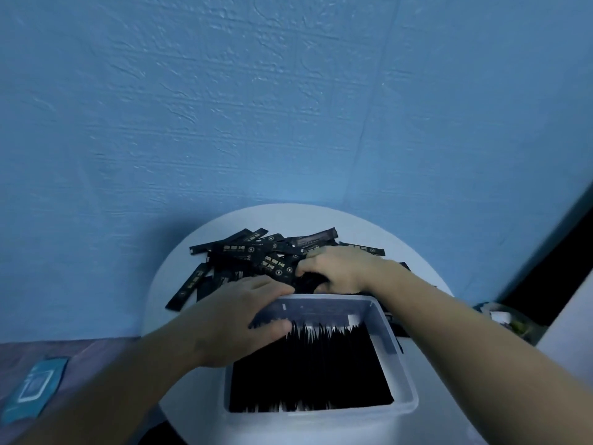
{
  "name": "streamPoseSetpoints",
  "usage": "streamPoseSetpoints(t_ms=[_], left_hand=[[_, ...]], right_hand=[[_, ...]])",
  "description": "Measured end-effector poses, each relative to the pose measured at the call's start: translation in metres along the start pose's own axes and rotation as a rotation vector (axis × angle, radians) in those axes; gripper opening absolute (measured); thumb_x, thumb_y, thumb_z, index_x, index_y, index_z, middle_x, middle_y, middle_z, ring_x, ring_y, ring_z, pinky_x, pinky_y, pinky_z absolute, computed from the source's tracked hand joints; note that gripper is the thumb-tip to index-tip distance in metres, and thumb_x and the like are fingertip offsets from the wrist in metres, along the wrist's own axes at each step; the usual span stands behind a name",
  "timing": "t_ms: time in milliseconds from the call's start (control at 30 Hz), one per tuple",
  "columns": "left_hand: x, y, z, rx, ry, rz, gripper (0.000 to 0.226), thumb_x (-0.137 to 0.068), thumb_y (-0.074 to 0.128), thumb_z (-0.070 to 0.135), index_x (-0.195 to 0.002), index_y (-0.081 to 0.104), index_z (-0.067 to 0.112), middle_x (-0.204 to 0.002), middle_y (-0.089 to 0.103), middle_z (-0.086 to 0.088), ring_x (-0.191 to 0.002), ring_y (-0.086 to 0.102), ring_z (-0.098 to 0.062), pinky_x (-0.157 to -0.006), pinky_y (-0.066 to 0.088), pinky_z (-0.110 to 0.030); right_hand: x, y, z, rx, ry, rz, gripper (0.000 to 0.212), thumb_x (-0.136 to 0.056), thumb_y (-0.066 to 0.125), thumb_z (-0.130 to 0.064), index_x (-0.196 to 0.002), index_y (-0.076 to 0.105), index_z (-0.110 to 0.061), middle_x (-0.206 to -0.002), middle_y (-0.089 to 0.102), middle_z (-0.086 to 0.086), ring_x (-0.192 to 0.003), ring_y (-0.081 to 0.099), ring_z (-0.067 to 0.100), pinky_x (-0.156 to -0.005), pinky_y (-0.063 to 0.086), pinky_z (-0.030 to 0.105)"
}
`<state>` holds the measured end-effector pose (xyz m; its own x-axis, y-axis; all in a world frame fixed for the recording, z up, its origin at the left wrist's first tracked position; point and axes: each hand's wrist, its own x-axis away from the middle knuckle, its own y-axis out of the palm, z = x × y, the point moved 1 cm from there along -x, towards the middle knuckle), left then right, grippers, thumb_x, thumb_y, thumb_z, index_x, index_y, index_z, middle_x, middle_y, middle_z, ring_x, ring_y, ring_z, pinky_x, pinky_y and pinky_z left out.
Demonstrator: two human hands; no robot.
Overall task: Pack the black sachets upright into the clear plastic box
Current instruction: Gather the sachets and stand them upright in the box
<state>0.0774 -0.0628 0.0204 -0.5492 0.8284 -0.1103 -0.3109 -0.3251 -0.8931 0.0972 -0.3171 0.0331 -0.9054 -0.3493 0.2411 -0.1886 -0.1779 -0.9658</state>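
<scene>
A clear plastic box stands at the near side of a round white table. Black sachets stand upright in it, packed tight, with a gap at the far end. A loose pile of black sachets lies on the table behind the box. My left hand rests on the box's far left corner, with the thumb against the upright sachets and the fingers over the rim. My right hand reaches into the pile and its curled fingers grip sachets there.
A textured blue wall rises right behind the table. At the lower left lies a blue packet on a purple surface. To the right, a dark gap and small cluttered items sit beyond the table's edge.
</scene>
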Motion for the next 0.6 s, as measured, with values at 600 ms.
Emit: streamPoseSetpoints(t_ms=[600], left_hand=[[0.000,0.001,-0.002,0.018,-0.004,0.010,0.055,-0.092,0.034,0.069,-0.140,0.043,0.045,-0.131,0.045,0.032,-0.122,0.046,0.006,-0.107,0.042,-0.035]], right_hand=[[0.028,0.010,0.011,-0.122,-0.014,0.410,0.029,-0.096,0.055,-0.005,-0.120,0.065,-0.017,-0.106,0.064,0.003,-0.104,0.059,0.027,-0.083,0.053,0.041]])
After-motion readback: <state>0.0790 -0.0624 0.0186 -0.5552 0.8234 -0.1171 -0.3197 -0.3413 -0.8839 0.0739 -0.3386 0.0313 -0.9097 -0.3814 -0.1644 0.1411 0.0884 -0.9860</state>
